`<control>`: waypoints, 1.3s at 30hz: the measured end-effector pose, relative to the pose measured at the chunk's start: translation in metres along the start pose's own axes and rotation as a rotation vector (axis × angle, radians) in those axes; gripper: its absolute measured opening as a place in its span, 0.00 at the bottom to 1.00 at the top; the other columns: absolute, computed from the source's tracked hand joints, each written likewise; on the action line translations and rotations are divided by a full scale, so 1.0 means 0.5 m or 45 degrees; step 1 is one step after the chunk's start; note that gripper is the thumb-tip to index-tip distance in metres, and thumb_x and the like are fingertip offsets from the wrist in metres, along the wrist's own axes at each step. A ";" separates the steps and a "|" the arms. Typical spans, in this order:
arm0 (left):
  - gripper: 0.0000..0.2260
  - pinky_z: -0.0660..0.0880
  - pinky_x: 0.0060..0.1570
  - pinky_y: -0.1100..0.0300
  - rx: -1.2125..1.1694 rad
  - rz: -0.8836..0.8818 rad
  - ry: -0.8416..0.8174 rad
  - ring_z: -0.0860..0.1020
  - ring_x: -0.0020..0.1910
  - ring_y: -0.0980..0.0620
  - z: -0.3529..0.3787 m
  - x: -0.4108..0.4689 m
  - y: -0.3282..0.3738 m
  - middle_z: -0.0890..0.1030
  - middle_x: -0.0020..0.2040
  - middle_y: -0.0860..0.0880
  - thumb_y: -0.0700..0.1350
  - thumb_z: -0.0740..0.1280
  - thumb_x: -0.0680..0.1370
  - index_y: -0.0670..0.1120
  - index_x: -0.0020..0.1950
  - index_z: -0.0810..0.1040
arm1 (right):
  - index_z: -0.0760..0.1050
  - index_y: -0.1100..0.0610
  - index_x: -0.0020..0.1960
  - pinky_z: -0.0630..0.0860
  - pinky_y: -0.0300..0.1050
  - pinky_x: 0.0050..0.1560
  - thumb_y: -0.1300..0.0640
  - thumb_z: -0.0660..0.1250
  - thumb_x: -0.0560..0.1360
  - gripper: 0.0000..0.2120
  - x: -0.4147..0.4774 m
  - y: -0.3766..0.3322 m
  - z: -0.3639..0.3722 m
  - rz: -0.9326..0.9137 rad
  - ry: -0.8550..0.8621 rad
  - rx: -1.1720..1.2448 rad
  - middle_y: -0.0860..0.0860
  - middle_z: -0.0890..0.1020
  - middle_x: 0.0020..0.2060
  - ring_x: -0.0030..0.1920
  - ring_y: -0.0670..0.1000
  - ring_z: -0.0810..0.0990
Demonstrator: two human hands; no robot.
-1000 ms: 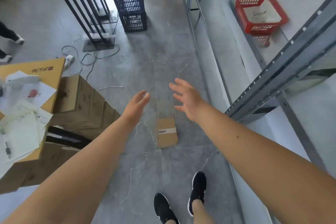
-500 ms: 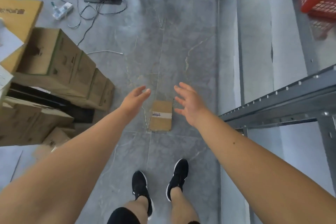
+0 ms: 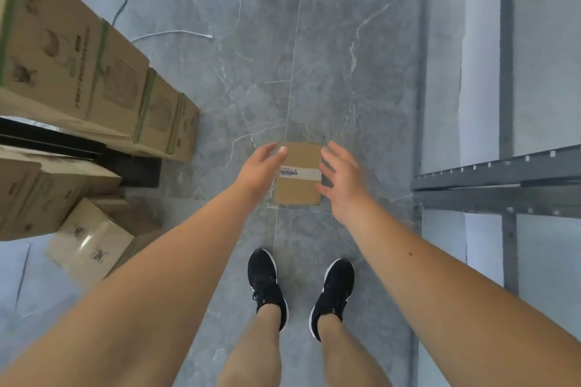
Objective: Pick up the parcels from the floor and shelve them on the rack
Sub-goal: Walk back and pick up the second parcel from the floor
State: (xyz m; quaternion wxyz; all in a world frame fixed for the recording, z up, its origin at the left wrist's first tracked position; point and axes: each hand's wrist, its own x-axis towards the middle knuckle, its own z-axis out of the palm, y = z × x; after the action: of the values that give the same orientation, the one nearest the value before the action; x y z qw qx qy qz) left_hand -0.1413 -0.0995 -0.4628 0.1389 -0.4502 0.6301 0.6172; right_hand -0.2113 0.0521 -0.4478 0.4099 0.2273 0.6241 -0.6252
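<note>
A small flat cardboard parcel (image 3: 298,188) with a white label strip lies on the grey tiled floor just ahead of my feet. My left hand (image 3: 259,168) hovers over its left edge, fingers spread and holding nothing. My right hand (image 3: 341,181) hovers over its right edge, also spread and empty. Whether either hand touches the parcel is unclear. The grey metal rack (image 3: 496,185) stands to the right, its perforated beam level with my right hand.
Stacked large cardboard boxes (image 3: 78,66) fill the left side, with a smaller box (image 3: 91,242) on the floor below them. Cables (image 3: 169,34) trail across the floor at the top left. My black shoes (image 3: 267,283) stand just behind the parcel.
The view has tilted down and come closer to the floor. Both hands have dropped from in front of the parcel to either side of it.
</note>
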 end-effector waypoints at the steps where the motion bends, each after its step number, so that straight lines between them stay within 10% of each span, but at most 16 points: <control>1: 0.27 0.64 0.67 0.57 -0.005 -0.009 0.012 0.67 0.79 0.47 -0.001 0.028 -0.025 0.68 0.81 0.47 0.56 0.64 0.85 0.48 0.82 0.66 | 0.71 0.46 0.78 0.69 0.65 0.76 0.50 0.68 0.83 0.24 0.029 0.020 0.001 0.004 0.012 0.008 0.50 0.77 0.74 0.75 0.53 0.74; 14: 0.25 0.67 0.76 0.45 -0.109 -0.221 0.074 0.70 0.76 0.45 0.072 0.323 -0.266 0.72 0.77 0.48 0.59 0.62 0.85 0.51 0.80 0.69 | 0.71 0.49 0.78 0.66 0.59 0.76 0.45 0.65 0.83 0.24 0.378 0.233 -0.048 0.108 0.142 0.037 0.48 0.76 0.73 0.75 0.50 0.72; 20: 0.27 0.65 0.76 0.45 -0.130 -0.252 0.052 0.69 0.77 0.45 0.098 0.420 -0.340 0.71 0.78 0.48 0.59 0.62 0.84 0.51 0.81 0.67 | 0.69 0.52 0.79 0.68 0.42 0.39 0.47 0.59 0.87 0.22 0.485 0.274 -0.078 0.150 0.170 -0.094 0.45 0.77 0.58 0.44 0.38 0.73; 25: 0.30 0.65 0.77 0.42 -0.117 -0.261 0.114 0.67 0.79 0.43 0.096 0.493 -0.379 0.68 0.81 0.47 0.61 0.62 0.84 0.50 0.83 0.63 | 0.79 0.47 0.61 0.79 0.47 0.46 0.40 0.55 0.87 0.18 0.568 0.319 -0.080 0.197 0.117 -0.055 0.47 0.84 0.54 0.47 0.44 0.82; 39: 0.29 0.66 0.64 0.52 -0.127 -0.295 0.134 0.72 0.71 0.46 0.146 0.535 -0.355 0.74 0.73 0.49 0.63 0.59 0.85 0.48 0.81 0.68 | 0.82 0.47 0.67 0.77 0.60 0.71 0.25 0.51 0.76 0.36 0.629 0.357 -0.075 0.115 0.171 -0.241 0.50 0.86 0.62 0.63 0.54 0.84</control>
State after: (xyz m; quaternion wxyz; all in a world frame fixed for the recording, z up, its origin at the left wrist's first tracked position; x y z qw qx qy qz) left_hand -0.1868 -0.1099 -0.7885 0.1534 -0.5579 0.5489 0.6032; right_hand -0.2541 0.0368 -0.8084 0.4145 0.2569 0.6955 -0.5277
